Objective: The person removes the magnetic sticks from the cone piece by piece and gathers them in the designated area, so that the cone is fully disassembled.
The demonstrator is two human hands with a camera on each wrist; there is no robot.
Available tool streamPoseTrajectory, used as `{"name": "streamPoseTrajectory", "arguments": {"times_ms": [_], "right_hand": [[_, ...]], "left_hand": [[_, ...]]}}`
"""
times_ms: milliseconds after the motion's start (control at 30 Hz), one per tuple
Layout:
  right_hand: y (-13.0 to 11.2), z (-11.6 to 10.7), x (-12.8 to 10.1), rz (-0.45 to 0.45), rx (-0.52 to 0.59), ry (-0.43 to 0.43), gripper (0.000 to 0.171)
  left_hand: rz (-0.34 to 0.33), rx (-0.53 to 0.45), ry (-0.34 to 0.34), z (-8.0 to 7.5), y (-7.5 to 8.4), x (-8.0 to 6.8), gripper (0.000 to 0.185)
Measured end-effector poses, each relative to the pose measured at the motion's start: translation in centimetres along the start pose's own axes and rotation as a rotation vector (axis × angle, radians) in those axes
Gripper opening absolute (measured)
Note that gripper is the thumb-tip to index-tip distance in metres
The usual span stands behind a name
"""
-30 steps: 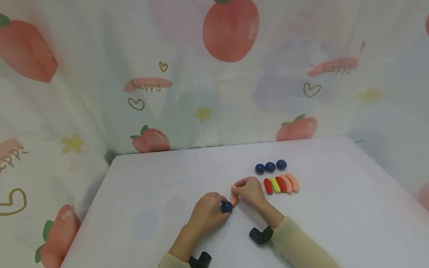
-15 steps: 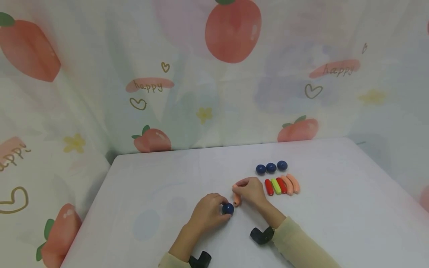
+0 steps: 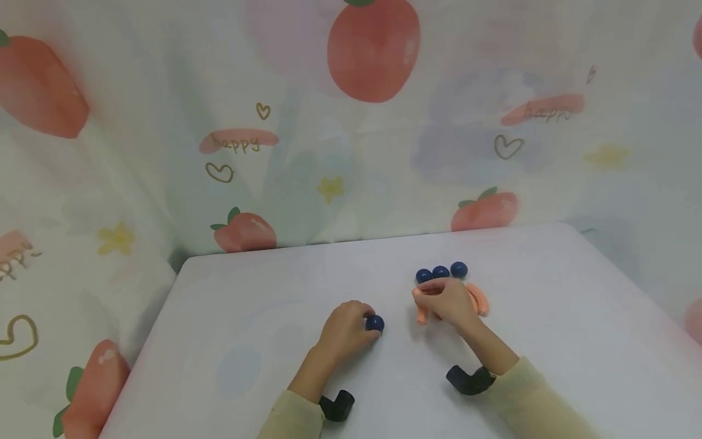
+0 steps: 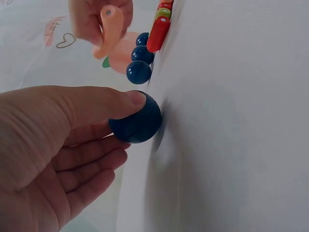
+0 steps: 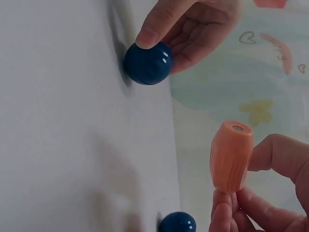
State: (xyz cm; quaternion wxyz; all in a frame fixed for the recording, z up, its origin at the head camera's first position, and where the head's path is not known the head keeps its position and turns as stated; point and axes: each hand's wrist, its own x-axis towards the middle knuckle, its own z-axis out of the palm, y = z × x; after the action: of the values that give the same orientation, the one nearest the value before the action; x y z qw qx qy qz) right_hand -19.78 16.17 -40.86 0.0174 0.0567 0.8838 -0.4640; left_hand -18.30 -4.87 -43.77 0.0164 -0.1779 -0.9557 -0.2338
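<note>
No containers in view; all pieces lie on the white table (image 3: pixel 548 317).

Left hand (image 3: pixel 342 332) grips a dark blue round glossy bead (image 3: pixel 375 323) against the table, thumb on top.

Right hand (image 3: pixel 450 300) pinches a ribbed peach-orange oblong bead (image 3: pixel 421 308), long axis running away from the person, beside the row of oblong beads (image 3: pixel 479 300).

Right wrist view alone shows the hole in its end (image 5: pixel 236 128). Left wrist view alone shows red (image 4: pixel 158 34) and green (image 4: pixel 162 13) beads, which the head view hides.
</note>
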Motion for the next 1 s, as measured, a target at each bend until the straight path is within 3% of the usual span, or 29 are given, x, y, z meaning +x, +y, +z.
{"name": "streamPoseTrajectory", "arguments": {"times_ms": [267,400,567,633,867,1000], "right_hand": [[1.9,-3.9,0.1,0.05,0.006,0.009,0.044],[3.7,-6.0,0.9,0.032,-0.017,0.002,0.049],[12.1,-8.1,5.7,-0.022,-0.146,0.019,0.062],[14.5,-8.7,7.1,-0.015,-0.184,0.005,0.065],[10.5,-10.4,4.9,0.139,-0.214,-0.059,0.049],[9.4,-10.4,4.3,0.183,-0.207,-0.101,0.048]], "left_hand": [[-0.031,-0.008,-0.032,0.9,1.1,3.2,0.031],[-0.066,-0.041,-0.048,1.3,1.2,4.9,0.032],[-0.126,-0.127,-0.074,1.3,1.6,6.8,0.033],[-0.142,-0.138,-0.074,1.5,1.8,7.4,0.033],[-0.141,-0.102,-0.016,3.0,3.1,9.5,0.034],[-0.135,-0.085,0.019,3.5,3.8,10.1,0.032]]}}
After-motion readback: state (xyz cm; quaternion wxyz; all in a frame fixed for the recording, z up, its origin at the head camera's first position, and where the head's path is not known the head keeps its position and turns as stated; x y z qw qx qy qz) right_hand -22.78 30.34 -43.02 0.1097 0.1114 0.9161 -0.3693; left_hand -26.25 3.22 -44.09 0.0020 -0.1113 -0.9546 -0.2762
